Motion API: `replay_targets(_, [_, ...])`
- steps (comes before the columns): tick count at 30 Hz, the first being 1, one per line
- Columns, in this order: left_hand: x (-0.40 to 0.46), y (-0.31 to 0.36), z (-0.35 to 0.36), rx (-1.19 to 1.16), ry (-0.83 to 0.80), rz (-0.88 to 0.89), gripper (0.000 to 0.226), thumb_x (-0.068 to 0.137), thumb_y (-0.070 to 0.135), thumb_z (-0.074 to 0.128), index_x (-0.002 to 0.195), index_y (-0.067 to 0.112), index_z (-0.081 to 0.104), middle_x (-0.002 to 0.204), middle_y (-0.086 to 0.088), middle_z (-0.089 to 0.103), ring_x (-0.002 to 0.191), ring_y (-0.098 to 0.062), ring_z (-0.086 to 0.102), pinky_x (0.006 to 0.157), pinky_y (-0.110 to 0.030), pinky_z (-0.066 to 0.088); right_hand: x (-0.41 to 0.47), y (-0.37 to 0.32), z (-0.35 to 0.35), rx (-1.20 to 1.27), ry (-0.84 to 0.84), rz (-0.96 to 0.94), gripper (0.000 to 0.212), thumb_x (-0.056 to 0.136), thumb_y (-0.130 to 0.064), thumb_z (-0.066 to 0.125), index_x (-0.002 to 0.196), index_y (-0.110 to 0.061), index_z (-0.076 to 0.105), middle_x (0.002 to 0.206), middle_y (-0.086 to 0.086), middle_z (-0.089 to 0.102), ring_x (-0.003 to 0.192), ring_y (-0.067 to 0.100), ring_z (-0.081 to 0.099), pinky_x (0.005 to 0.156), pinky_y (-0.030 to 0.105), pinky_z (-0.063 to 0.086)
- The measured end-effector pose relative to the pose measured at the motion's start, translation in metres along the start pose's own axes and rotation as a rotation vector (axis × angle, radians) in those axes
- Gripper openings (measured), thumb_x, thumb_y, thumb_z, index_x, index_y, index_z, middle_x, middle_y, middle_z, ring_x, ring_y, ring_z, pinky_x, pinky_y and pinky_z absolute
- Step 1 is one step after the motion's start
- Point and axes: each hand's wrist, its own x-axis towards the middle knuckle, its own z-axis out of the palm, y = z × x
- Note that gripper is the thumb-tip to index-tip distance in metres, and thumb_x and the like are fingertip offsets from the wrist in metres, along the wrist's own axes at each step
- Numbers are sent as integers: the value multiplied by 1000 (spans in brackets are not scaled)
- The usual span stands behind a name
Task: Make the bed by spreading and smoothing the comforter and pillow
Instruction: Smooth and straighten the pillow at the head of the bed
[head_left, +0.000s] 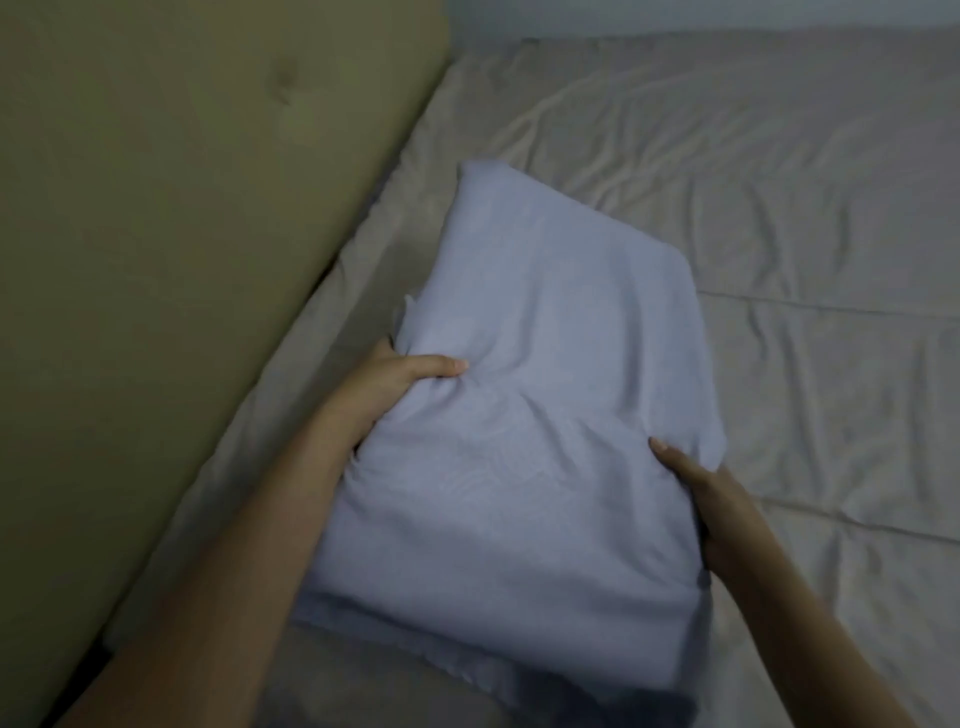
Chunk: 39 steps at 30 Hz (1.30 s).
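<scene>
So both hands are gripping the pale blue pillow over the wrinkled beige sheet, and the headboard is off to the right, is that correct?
Not quite. The head view shows the headboard on the left, not the right. The rest stands: the left hand and right hand both grip the pale blue pillow over the wrinkled beige sheet.

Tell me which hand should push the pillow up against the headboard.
Probably the right hand. It grips the pillow on the edge away from the headboard, so it can push toward it. The left hand holds the headboard-side edge and would sit between the two.
</scene>
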Motion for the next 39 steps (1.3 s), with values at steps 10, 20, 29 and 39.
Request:
replay_targets(10, [37,3,-198,185,178,100,98,51,32,89,137,14,47,123,6,53,108,-15,53,89,-26,40,35,77,223,167,-304,150,53,82,-30,71,128,-9,57,124,8,65,115,24,62,105,46,43])
replay_targets(20, [56,4,-290,429,300,64,126,34,52,87,144,11,41,146,-1,45,127,-22,48,107,-35,40,66,119,339,42,-361,224,69,69,-48,75,128,-15,59,130,4,61,118,19,58,104,39,44])
replay_targets(29, [69,-7,-306,514,368,112,104,56,48,86,141,10,42,144,-2,46,125,-23,48,89,-25,34,73,143,356,45,-357,216,58,78,-50,68,124,-17,61,127,-2,64,119,17,57,109,39,38])
replay_targets(39, [43,-29,-263,1388,743,538,100,76,67,58,153,18,17,153,-19,25,140,-38,24,110,-50,23,49,129,375,-520,314,-383,75,93,-46,50,148,-3,24,154,13,29,142,24,27,116,30,20])
